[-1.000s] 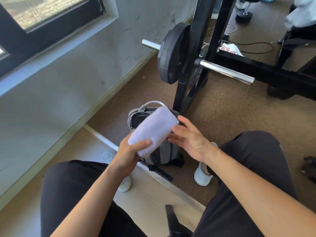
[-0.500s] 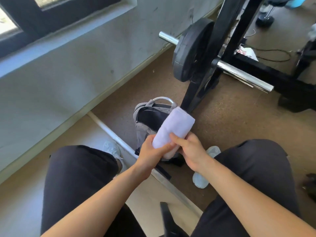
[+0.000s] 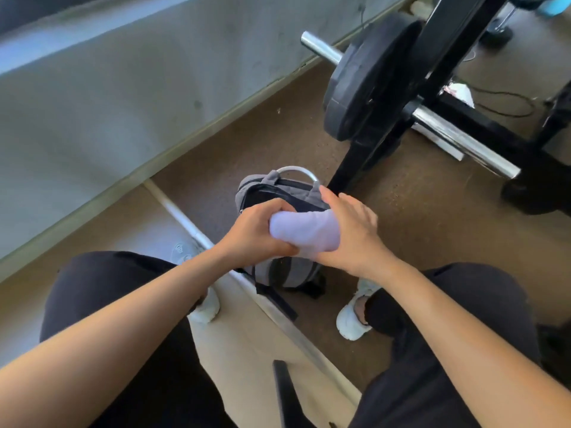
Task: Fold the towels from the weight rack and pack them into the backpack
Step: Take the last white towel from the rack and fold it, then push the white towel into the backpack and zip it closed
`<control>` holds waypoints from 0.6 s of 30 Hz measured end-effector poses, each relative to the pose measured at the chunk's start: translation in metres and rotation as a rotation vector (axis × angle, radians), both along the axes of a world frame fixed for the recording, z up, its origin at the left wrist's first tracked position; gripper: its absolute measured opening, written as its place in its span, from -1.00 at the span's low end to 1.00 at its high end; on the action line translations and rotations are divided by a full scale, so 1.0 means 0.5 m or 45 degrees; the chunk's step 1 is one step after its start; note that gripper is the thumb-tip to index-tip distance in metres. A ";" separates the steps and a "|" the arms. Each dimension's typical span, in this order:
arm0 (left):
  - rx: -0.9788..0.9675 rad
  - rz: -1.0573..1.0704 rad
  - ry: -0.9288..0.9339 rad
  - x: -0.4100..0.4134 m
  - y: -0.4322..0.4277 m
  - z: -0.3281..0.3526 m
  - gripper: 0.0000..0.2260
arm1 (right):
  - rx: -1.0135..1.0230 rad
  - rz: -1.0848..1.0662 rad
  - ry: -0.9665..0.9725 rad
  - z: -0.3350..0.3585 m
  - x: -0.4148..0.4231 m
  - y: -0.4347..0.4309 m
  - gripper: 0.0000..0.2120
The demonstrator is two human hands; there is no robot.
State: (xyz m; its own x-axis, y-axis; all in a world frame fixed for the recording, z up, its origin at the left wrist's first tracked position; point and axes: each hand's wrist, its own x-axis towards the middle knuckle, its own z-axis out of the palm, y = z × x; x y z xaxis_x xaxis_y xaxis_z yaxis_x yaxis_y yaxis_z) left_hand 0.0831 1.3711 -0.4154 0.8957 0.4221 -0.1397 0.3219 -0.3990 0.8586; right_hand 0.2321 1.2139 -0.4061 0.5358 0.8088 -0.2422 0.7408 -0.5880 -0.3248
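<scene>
Towel [image 3: 304,234] lies crosswise just above the open backpack [image 3: 279,193], our left hand [image 3: 253,234] gripping its left end with curled fingers, our right hand [image 3: 352,230] pressing its right end with straight fingers; we judge the way in is straight down

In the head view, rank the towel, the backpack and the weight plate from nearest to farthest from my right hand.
1. Towel: touching the right hand, just to its left.
2. Backpack: standing on the floor, directly below and behind the hand.
3. Weight plate: on the bar ahead, well beyond the backpack.
</scene>
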 end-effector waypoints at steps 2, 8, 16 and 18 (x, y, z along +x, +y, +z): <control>0.029 -0.147 -0.052 0.019 0.033 -0.001 -0.54 | -0.012 0.193 0.064 0.004 0.015 0.025 -0.12; 0.277 -0.211 -0.076 0.064 0.122 -0.069 -0.31 | 0.086 -0.010 0.344 -0.028 0.073 0.057 -0.59; 0.961 -0.105 0.114 0.080 0.150 -0.214 -0.53 | 0.479 -0.394 0.614 -0.107 0.123 0.063 -0.53; 0.960 -0.159 0.275 0.086 0.138 -0.226 -0.24 | 0.570 -0.425 0.649 -0.120 0.110 0.072 -0.53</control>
